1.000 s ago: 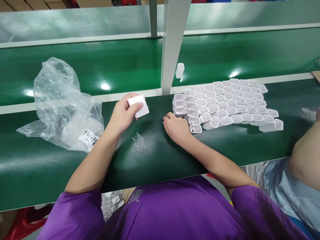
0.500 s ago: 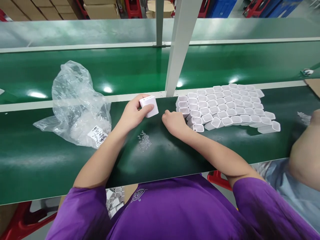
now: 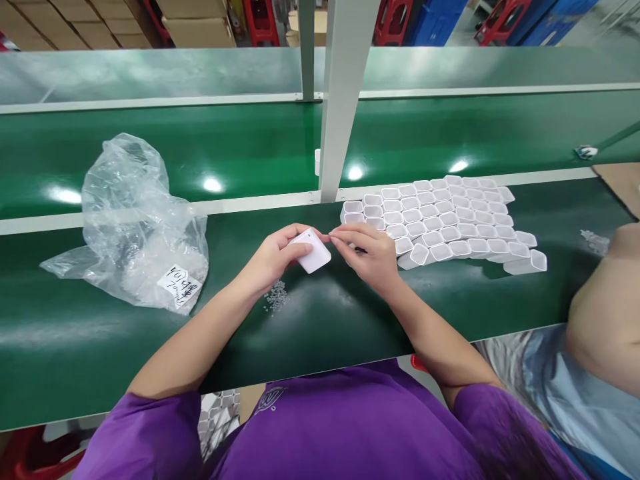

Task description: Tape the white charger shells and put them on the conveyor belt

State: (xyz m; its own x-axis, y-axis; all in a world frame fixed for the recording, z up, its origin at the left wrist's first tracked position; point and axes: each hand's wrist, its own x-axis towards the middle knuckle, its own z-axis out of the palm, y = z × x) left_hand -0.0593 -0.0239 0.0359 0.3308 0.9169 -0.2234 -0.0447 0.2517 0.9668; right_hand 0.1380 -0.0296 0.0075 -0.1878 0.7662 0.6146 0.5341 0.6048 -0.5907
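Observation:
My left hand (image 3: 280, 257) is closed around a small white plastic case (image 3: 311, 253), thumb across its face. The case is tilted, with a small slot near its upper edge. My right hand (image 3: 367, 253) meets it just to the right, thumb and forefinger pinched together at my left fingertip. Whatever lies in that pinch is too small to make out. A little dark spot shows under the right fingers. Below my left hand lies a scatter of tiny clear pieces (image 3: 277, 297) on the green belt. Rows of white open-topped cases (image 3: 440, 217) stand to the right of my right hand.
A clear plastic bag (image 3: 145, 233) with a handwritten label lies on the left. A metal post (image 3: 343, 100) rises beyond my hands. At the far right are another person's arm (image 3: 607, 300) and another small clear heap (image 3: 595, 241). A white piece (image 3: 317, 162) shows on the far belt.
My right hand has moved from beside the rows of cases to meet my left hand. The white case has come lower and turned. The whole view has shifted slightly.

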